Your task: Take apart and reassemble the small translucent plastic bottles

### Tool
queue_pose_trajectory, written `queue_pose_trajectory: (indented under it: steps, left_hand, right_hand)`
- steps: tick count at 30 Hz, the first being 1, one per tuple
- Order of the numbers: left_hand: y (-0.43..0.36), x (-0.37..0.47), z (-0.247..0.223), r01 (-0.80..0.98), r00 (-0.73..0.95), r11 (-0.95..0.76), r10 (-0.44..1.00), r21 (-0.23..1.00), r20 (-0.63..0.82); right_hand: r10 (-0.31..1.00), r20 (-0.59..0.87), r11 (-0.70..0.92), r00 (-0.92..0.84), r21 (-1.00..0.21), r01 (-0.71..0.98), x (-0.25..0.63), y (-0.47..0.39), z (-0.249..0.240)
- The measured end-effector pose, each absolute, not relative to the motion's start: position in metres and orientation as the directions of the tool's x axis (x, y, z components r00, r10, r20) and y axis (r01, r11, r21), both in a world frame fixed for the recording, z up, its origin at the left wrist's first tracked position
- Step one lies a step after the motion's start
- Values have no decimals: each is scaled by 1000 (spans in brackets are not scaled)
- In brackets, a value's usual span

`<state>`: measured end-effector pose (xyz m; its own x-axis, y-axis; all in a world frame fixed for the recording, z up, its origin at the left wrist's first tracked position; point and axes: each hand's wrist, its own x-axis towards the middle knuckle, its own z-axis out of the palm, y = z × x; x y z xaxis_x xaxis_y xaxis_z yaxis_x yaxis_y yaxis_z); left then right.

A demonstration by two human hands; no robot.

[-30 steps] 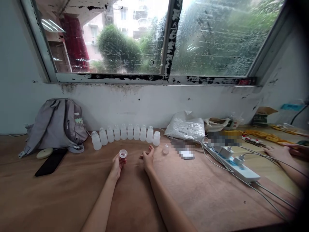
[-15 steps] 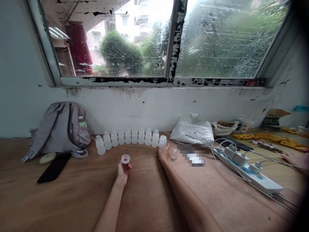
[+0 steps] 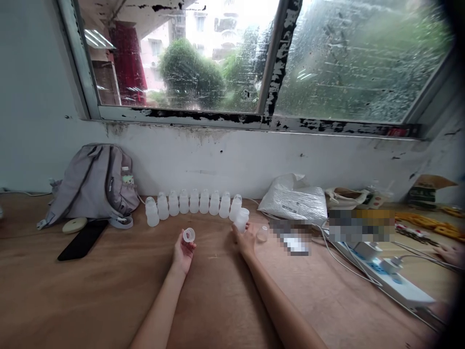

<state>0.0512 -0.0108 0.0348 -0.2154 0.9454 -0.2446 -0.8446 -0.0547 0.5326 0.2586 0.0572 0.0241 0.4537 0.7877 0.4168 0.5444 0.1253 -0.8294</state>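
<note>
My left hand point(image 3: 184, 252) is closed on a small clear round screw collar point(image 3: 189, 235), holding it up with its opening partly facing me. My right hand point(image 3: 245, 240) grips a frosted white baby bottle point(image 3: 241, 220) that has no top on and leans slightly to the right. Left of that bottle, several similar frosted bottles with clear domed caps point(image 3: 194, 201) stand upright in a curved row along the wall. A clear cap point(image 3: 262, 234) rests on the table just right of my right hand.
A grey backpack point(image 3: 98, 189), a black phone point(image 3: 83, 240) and a cream round case point(image 3: 74, 225) lie on the left. Rightward are a silver plastic bag point(image 3: 294, 198), a white power strip point(image 3: 407, 288) with cables, and another person's hand point(image 3: 448, 254) at the edge.
My right hand has drawn the open bottle away from the row towards me and tilted it. My left hand has turned the collar more upright. The view has shifted slightly.
</note>
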Motion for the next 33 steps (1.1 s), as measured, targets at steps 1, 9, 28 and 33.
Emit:
queue_pose_trajectory:
  steps: [1,9,28,33]
  left_hand:
    - [-11,53,35,-841,-213,-46,944,539,-252]
    - [-10,57,33,-798,-197,13,940,603,-280]
    - [-23,57,37,-620,-286,-101,953,778,-104]
    - [-22,56,36,-572,-289,-116,955,812,-67]
  right_hand:
    - [804,432,158,409,-818,553,255,47,25]
    - [821,570,487,20,-719,496,216,-26,26]
    - [662,725,645,-191,-420,638,215,-36,30]
    - [622,752,685,-219,-387,618,217,-33,31]
